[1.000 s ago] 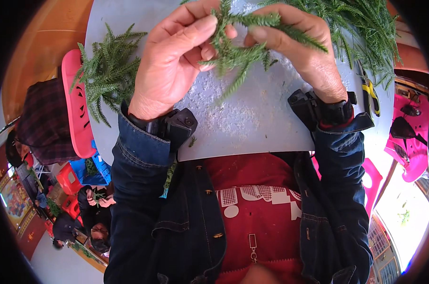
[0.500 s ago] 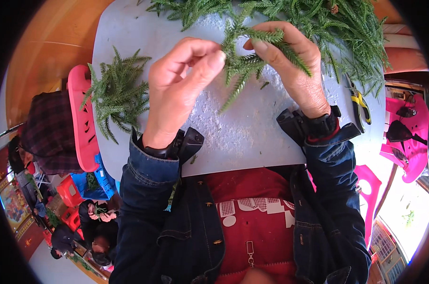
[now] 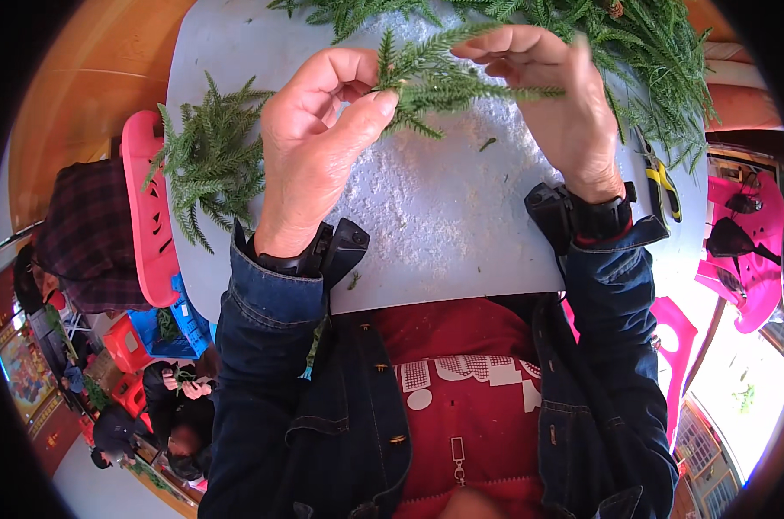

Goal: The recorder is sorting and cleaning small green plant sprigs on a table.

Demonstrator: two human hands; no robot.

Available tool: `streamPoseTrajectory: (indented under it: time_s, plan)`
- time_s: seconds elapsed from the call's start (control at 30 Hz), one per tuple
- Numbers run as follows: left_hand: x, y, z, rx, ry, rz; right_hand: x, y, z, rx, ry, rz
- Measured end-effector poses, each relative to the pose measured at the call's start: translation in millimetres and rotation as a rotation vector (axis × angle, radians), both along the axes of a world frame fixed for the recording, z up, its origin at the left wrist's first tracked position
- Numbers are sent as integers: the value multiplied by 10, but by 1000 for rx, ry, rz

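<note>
**Right hand spreads open; our sprig swings flatter**

Head view: we pinch the sprig's bunched end in our left hand, over the table; whether our right fingers touch its tips, we cannot tell. If that pinch loosens, stems could slip or splay. We have room to move toward the near edge, over white crumbs; a big heap crowds the far right, a yellow-handled tool sits near our right wrist, and a smaller heap lines the left edge.

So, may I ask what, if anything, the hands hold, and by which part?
The left hand pinches a green needle-leaved sprig where its branches meet; the right hand is open.
</note>
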State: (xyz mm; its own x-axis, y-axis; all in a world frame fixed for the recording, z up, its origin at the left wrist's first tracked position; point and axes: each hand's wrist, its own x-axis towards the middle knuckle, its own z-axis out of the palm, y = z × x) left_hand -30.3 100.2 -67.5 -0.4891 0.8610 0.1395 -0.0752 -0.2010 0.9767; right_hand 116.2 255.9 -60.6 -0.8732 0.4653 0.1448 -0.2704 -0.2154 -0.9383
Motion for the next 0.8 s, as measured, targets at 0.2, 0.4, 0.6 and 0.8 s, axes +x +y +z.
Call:
streamPoseTrajectory:
  time_s: [0.2, 0.4, 0.6, 0.8]
  plan:
    - [15, 3, 20, -50, -92, -42, 20, 4, -221, 322, -99, -83]
    - [44, 2, -1, -90, -81, -42, 2, -84, -52, 302, -263, 116]
    - [-10, 27, -81, -78, -214, -175, -20, -122, -120, 295, -253, 48]
    - [35, 0, 20, -80, -300, -163, -61, -107, -241, 311, -209, -115]
